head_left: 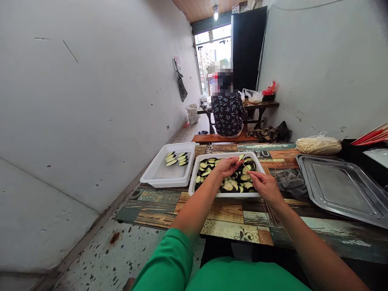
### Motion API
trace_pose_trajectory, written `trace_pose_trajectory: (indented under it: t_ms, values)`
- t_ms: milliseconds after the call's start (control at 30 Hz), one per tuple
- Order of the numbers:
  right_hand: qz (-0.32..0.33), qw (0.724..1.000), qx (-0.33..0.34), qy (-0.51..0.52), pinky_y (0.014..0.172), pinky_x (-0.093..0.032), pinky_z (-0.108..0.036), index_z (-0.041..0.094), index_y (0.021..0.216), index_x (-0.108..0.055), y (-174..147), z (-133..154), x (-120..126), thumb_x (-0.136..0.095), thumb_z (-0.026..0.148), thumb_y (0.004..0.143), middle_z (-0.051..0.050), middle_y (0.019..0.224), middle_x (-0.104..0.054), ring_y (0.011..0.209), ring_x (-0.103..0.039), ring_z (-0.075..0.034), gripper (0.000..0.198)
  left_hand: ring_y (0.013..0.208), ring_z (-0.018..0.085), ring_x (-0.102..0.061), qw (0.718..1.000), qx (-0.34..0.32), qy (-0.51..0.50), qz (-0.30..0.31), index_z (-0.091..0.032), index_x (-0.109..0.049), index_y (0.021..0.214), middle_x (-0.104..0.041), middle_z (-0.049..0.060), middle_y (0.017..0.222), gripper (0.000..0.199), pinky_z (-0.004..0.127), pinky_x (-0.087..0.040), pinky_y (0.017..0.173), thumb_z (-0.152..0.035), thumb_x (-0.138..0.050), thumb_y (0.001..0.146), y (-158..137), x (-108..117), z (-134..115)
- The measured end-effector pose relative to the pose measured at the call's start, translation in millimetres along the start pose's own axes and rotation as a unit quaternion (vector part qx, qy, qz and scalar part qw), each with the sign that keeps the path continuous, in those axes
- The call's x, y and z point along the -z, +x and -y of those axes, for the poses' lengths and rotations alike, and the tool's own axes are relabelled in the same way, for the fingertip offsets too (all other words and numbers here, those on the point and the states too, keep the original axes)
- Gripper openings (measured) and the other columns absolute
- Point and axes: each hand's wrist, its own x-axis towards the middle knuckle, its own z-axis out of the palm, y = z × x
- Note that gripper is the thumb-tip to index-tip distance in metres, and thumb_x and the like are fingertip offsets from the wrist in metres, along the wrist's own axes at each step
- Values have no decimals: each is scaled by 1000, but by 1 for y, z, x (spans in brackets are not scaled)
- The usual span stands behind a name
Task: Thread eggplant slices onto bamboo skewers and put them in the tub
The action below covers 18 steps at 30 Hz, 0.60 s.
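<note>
My left hand (229, 165) is closed on an eggplant slice (241, 157), pinched at the fingertips above a white tub (192, 186) full of sliced eggplant (228, 186). In my right hand (266, 186) is a thin wooden skewer (245, 166), gripped between thumb and fingers and slanting up toward the left hand. Whether its tip has entered the slice is too small to tell. To the left stands a second white tub (148, 176), where skewered eggplant slices (171, 159) lie in two short rows.
Loose skewers (271, 214) lie on the patchwork wood table (163, 220), right of the full tub. Beside them are a grey cloth (289, 182), stacked metal trays (345, 186) and a bagged skewer bundle (318, 144). A person (227, 113) sits on a bench (209, 138) ahead, facing away.
</note>
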Motion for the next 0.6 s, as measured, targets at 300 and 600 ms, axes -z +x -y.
trace_pose_trajectory:
  t_ms: [300,600]
  values:
    - [11,1000,-6,1,45,-34,-25,11,105,-78,-1,-2,0,-55,56,82,-2,53,-61,47,-50,-14,56,58,5,-62,1000,-13,13,7,-8,-60,74,-68,10,76,21,10,-52,55,0,-51,91,-2,-3,1]
    - [-6,1000,2,-1,45,-33,-25,8,97,-78,-1,3,-2,-51,53,80,-4,51,-59,49,-50,-16,55,64,7,-65,1000,-18,21,13,-8,-62,73,-68,8,77,13,13,-54,60,-1,-64,83,4,2,4]
